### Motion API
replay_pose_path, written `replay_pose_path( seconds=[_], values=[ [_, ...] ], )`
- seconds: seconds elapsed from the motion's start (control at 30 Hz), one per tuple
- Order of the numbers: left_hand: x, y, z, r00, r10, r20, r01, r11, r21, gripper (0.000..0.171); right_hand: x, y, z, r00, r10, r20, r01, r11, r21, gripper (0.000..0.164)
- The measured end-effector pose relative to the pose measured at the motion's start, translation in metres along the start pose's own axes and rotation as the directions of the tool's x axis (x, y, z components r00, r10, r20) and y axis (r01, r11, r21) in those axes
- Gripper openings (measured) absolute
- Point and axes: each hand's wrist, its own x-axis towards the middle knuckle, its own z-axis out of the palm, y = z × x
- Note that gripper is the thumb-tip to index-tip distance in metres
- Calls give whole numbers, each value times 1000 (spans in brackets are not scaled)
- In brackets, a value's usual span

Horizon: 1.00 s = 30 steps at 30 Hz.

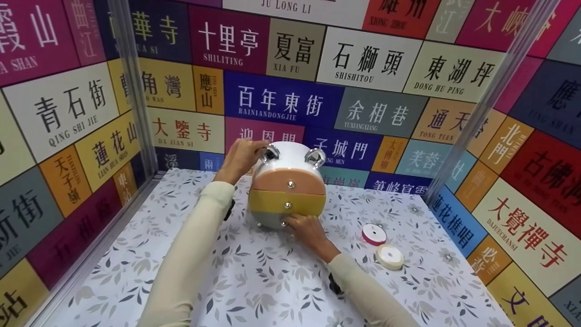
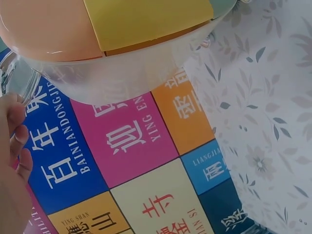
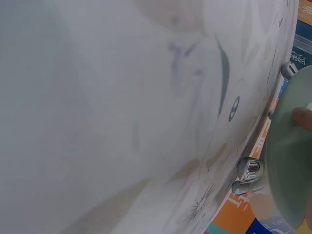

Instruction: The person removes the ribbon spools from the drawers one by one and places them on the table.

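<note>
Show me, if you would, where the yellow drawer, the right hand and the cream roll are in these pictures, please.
Yellow drawer (image 1: 288,197): head view, on the upper middle of its front.
Right hand (image 1: 308,230): head view, on the back of the hand.
Cream roll (image 1: 389,257): head view, on its flat upper face.

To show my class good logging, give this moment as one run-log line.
left hand: grips left ring; right hand: on bottom knob; box: on table; pink-edged spool, cream spool: right of box

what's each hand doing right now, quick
left hand: closed, gripping the silver ring on the box
right hand: closed, pinching the knob of the grey-green bottom drawer
</note>
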Motion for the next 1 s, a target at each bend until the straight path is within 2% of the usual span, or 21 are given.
replay_pose_path(
  seconds=[0.13,0.33,0.47,0.6,1.0],
  values=[
    [-1,0,1,1000,2,-29,-2,1000,-3,22,-3,-1,-1,1000,-11,3,11,999,-38,19],
    [1,2,-1,1000,-24,-3,24,999,25,20,-3,-5,-5,999,-32,38,34,998,-59,18],
    [2,4,-2,1000,-23,-18,24,1000,17,20,-4,-7,-9,999,-3,40,4,1000,-30,10],
    [3,4,-4,1000,-12,-14,13,1000,12,22,-5,-10,-8,999,22,35,-22,1000,2,11],
    [7,7,-6,999,-34,12,33,999,28,23,0,-7,-10,998,-53,47,57,994,-90,7]
  ],
)
